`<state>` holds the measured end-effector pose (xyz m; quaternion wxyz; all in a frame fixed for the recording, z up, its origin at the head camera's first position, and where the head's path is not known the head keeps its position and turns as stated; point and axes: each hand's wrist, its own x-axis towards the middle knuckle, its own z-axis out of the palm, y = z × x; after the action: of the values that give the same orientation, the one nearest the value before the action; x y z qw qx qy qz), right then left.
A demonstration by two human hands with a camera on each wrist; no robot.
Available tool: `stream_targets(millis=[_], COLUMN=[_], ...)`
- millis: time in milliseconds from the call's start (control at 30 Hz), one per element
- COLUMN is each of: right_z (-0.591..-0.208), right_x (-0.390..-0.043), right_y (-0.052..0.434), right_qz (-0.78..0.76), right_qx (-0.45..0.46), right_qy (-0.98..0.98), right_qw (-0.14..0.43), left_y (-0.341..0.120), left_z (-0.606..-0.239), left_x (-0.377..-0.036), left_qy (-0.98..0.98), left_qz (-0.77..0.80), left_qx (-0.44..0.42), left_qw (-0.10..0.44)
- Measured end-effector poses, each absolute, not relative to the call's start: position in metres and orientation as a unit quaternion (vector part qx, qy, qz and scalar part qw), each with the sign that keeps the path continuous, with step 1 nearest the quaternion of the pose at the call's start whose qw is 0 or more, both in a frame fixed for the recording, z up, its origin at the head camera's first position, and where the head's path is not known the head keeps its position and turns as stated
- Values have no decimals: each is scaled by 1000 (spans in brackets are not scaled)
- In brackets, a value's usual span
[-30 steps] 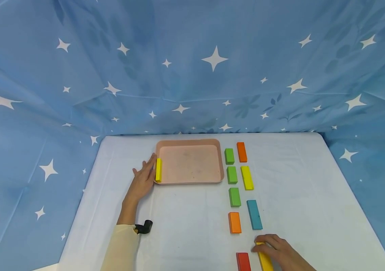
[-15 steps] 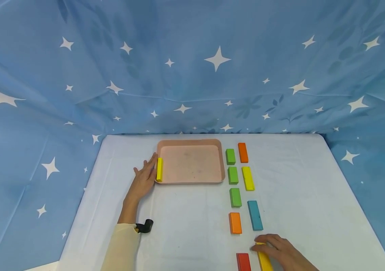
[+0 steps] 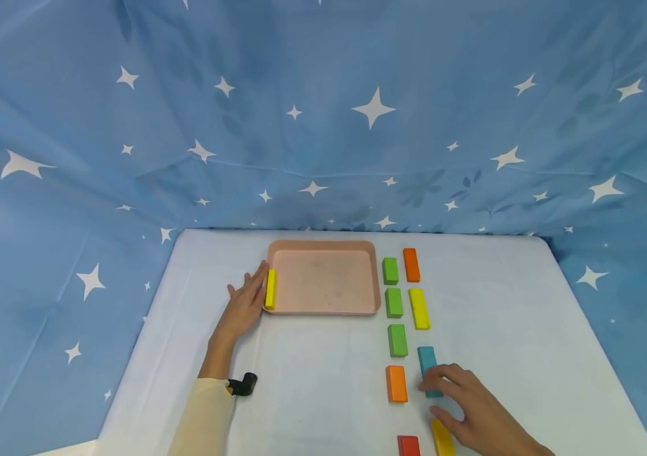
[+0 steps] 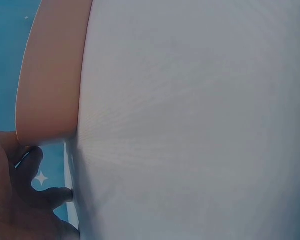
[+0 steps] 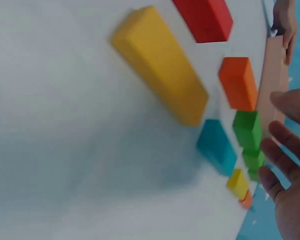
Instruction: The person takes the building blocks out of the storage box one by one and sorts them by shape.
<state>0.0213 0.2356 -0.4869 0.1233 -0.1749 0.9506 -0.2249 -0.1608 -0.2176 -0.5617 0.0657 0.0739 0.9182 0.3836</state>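
Pink and bare inside, the tray point(image 3: 323, 278) has one yellow block point(image 3: 270, 289) standing on its left rim, the flat left hand point(image 3: 244, 304) pressed against it; nine blocks lie outside. The right hand point(image 3: 471, 411), fingers spread and holding nothing, hovers over the teal block point(image 3: 427, 362). The left wrist view shows only tray edge point(image 4: 50, 80) and white surface point(image 4: 200, 120). The right wrist view is blurred; loose fingers point(image 5: 285, 165) clear of the teal block point(image 5: 217, 147).

left hand point(image 3: 244, 303): flat, fingers straight, forearm extended | right hand point(image 3: 474, 411): fingers spread, loosely arched, palm down
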Motion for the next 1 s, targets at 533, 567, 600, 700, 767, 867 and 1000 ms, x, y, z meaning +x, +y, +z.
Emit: stream_targets(millis=[533,567,600,700,767,867,1000], right_z=[-497,-498,-499,-501,-503,-508,-515], right_x=[-118,-127,-135,-155,-165,-177,-191], right_y=[123,114,105,81,67,47,22], right_qz=[-389,-392,-395,-398,-397,-391,-382], right_qx=[-282,-291,-300,-320,-328,-332,-332], right_qy=[876,872,868,859,856,856,857], right_qw=[40,37,36,41,51,69,97], left_y=[-223,-223,-223,-221,-220,-219,-218], left_z=[-565,-566,-566,-568,-567,-565,-565], left_x=[-158,-158,-158,-159,-159,-159,-160], left_qy=[922,922,921,920,920,922,920], left_qz=[374,376,378,380,380,376,381], left_qx=[66,66,67,72,72,68,69], left_qw=[71,68,64,59,61,63,58])
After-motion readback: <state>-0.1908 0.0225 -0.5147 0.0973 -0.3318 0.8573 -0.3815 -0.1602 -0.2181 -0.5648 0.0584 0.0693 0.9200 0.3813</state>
